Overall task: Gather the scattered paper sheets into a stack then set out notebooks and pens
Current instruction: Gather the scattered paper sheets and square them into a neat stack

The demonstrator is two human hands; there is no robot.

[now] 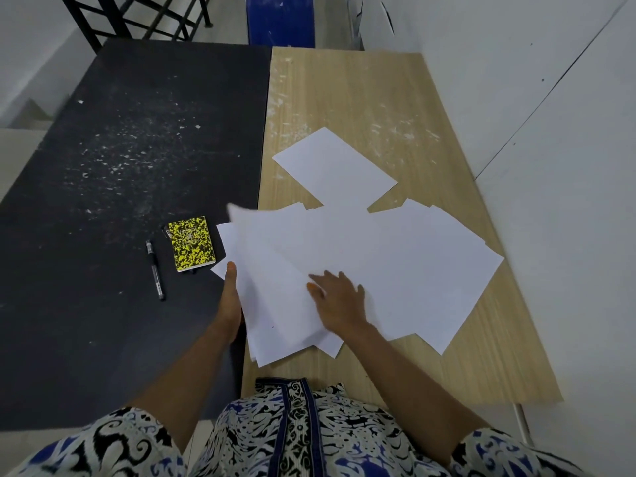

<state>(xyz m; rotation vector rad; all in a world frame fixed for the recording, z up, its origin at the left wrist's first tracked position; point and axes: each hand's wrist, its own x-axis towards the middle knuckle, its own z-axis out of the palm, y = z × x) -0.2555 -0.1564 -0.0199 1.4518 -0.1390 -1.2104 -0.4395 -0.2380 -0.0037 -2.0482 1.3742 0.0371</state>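
Note:
Several white paper sheets (395,263) lie fanned and overlapping across the seam between the two tabletops. One more sheet (334,166) lies apart, farther back on the wooden top. My left hand (231,297) grips the left edge of the fanned sheets, thumb on top, and their upper left corner curls up. My right hand (339,301) rests flat on the sheets with fingers spread. A small yellow-and-black notebook (191,243) lies on the dark top, left of the papers. A black pen (155,270) lies left of it; a second dark pen pokes out from under the notebook.
The dark tabletop (120,149) on the left is speckled with white flecks. The light wooden tabletop (361,94) on the right ends close to a white wall (550,98). A black metal frame (137,18) and a blue object (280,18) stand beyond the far edge.

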